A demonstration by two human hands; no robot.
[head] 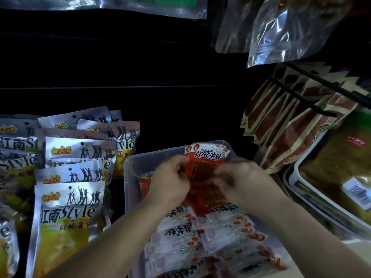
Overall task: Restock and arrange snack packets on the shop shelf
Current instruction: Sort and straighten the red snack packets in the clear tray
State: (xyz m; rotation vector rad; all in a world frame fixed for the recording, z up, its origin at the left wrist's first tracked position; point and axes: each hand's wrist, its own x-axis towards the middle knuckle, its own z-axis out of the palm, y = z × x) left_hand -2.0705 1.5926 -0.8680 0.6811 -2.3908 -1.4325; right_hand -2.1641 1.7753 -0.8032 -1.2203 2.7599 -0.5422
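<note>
The small stack of red beef-tendon snack packets [206, 165] stands upright at the far end of the clear plastic bin [128, 173], printed headers up. I have it between both hands. My left hand [170, 183] pinches its nine o'clock edge with curled fingers. My right hand [243, 181] closes on the three o'clock edge, though that grip is blurred and I can't read each finger.

At six o'clock of the stack, loose packets [210, 233] of the same kind lie flat and crisscrossed in the near half of the bin, between and beneath my forearms.

The step, as I judge it, is squaring this bundle against the bin's far wall. To do it well I should tap the bottom edges level and keep the headers flush and facing me. I should press evenly from both sides so the slippery film doesn't fan out, then let go one hand at a time.

Outside the bin, silver-and-yellow packets [68, 207] overlap in rows at nine o'clock. Brown-and-red pouches [281, 137] hang on black pegs [321, 108] at two o'clock, and clear zip bags [281, 31] hang at one o'clock.
</note>
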